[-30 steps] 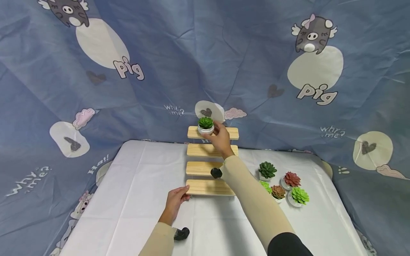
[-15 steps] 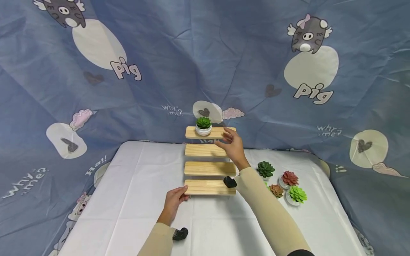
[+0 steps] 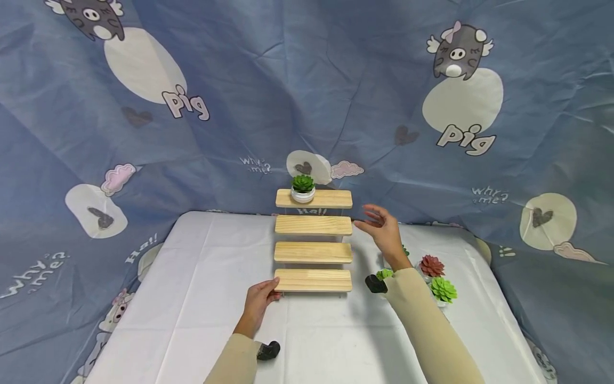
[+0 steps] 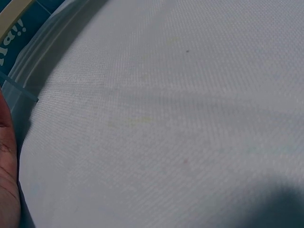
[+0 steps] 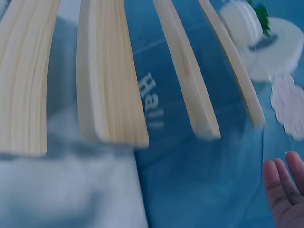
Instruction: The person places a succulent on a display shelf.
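Note:
A tiered wooden shelf rack (image 3: 313,253) with several slats stands at the back of the white table. On the left part of its top slat sits a dark green artificial succulent in a white pot (image 3: 303,190); the right wrist view shows this white pot (image 5: 242,23) from the side. My left hand (image 3: 259,300) pinches the left end of the lowest slat between thumb and fingers; only an edge of that hand (image 4: 6,175) shows in the left wrist view. To the right of the rack, my right hand (image 3: 382,232) hovers with relaxed, parted fingers, holding nothing.
Several more potted succulents stand on the table at the right, among them a red one (image 3: 432,265) and a bright green one (image 3: 443,289). My right forearm partly covers this group. A blue printed cloth (image 3: 230,133) hangs behind the table (image 3: 216,277).
My right hand has let go of the dark green succulent on the top slat and moved right and down, away from the rack. The left hand keeps its grip on the lowest slat.

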{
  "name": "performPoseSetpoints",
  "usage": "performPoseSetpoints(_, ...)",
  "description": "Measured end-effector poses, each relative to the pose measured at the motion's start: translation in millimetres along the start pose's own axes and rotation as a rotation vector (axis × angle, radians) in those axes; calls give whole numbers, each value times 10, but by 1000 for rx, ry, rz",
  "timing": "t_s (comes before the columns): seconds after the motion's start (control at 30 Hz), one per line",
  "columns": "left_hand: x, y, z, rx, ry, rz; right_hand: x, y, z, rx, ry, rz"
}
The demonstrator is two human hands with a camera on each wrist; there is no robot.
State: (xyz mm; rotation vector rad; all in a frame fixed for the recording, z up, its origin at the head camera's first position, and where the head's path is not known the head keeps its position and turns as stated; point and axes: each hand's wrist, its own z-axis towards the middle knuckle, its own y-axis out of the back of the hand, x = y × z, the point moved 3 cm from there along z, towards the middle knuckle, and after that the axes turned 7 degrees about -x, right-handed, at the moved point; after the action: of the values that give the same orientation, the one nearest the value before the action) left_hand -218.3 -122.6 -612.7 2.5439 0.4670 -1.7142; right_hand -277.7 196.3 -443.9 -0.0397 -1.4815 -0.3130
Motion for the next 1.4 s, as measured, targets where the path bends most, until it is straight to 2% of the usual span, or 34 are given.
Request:
performPoseSetpoints(0.4,13,16,-3,-5,0,-4,-361,566,-177,-47,-80,43)
performPoseSetpoints(0.57,-6,-3,-21,0,-6,2,-514,761,-300,-61,-99,15)
performPoseSetpoints(0.67,-15,-15,-30,3,-5,4,-583,895,-373,-85,-99,-1)
performPoseSetpoints(0.83,-22,-15,-41,-4,-1,3,-645,1142,-470,-140,-47,42)
performPoseSetpoints(0.93,-19,-14,-20,5,0,4,-710,1284,-507,-183,-66,72)
performPoseSetpoints(0.97,-18,-14,-12,6,-1,4,-880,1365,-470,-193,-43,85)
performPoseSetpoints(1.0,-51,-17,-37,16,-4,2,-914,1406,-484,-210,-60,90)
performPoseSetpoints(1.07,-109,-21,-84,33,-2,-3,-1183,1543,-445,-242,-37,100)
performPoseSetpoints(1.17,-141,-17,-112,40,10,-6,-1416,1689,-458,-256,-24,112)
performPoseSetpoints(1.2,-145,-16,-116,44,17,-8,-1374,1702,-504,-263,-38,136)
performPoseSetpoints(1.23,-108,-8,-86,39,22,-8,-1456,1744,-504,-258,-27,135)
performPoseSetpoints(1.33,-25,7,-23,22,26,-6,-1504,1798,-567,-268,-34,159)
performPoseSetpoints(1.4,-5,9,-16,16,19,-2,-1522,1819,-609,-291,-29,130)
